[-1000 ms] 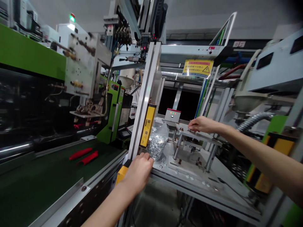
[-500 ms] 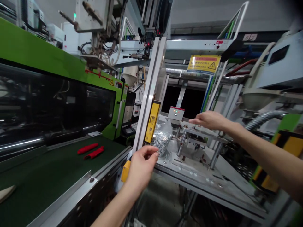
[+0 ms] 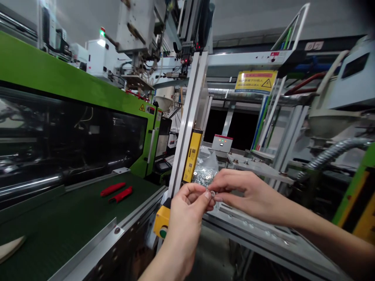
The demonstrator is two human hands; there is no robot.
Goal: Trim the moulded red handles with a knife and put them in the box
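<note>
My left hand (image 3: 190, 210) is closed, thumb against curled fingers, in front of the bag. From the right my right hand (image 3: 243, 191) meets it, thumb and index finger pinched near the left fingertips. A small ring-like metal nut (image 3: 213, 193) shows between the fingertips of both hands; the fingers partly hide it. Just behind the hands stands a clear plastic bag (image 3: 206, 166) full of small shiny metal nuts. To its right is a raised metal fixture plate (image 3: 258, 166) with several small posts on top, partly covered by my right hand.
Left of the bag rises an aluminium post (image 3: 187, 121) with a yellow sensor bar (image 3: 192, 156). A yellow button box (image 3: 161, 221) sits below. Two red plastic parts (image 3: 113, 189) lie on the green conveyor belt (image 3: 73, 218). Loose nuts lie along the bench edge (image 3: 263, 240).
My right hand has come down and left from above the fixture plate to my left hand. My left hand has shifted slightly right. The view has moved a little.
</note>
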